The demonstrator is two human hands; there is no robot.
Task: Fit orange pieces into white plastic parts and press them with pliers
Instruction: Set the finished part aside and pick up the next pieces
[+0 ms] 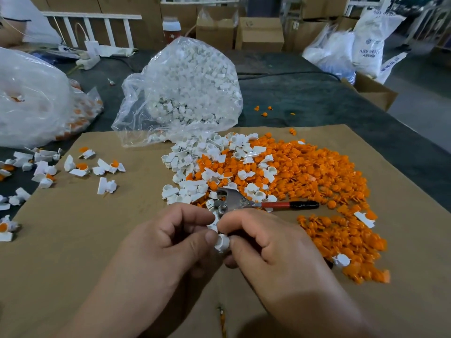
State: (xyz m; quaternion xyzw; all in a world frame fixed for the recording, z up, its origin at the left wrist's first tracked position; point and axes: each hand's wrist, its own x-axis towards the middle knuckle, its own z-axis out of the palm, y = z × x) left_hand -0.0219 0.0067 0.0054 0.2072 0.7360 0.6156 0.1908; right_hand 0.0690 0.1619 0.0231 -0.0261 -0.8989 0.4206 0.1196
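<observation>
My left hand [168,236] and my right hand [266,242] meet over the cardboard sheet [85,240], both pinching a small white plastic part [221,243] between thumbs and fingers. Any orange piece inside it is hidden by my fingers. Just behind my hands lie the pliers [246,202], steel jaws to the left, red and black handles to the right, partly tucked under my right hand. A heap of orange pieces [317,176] spreads to the right, mixed with loose white parts [195,167] on its left side.
A clear bag of white parts [188,93] lies open behind the heap. Several fitted white-and-orange parts [83,165] are scattered at the left. Another large plastic bag [29,98] sits far left. Cardboard boxes [258,32] and sacks stand beyond the dark table [305,98].
</observation>
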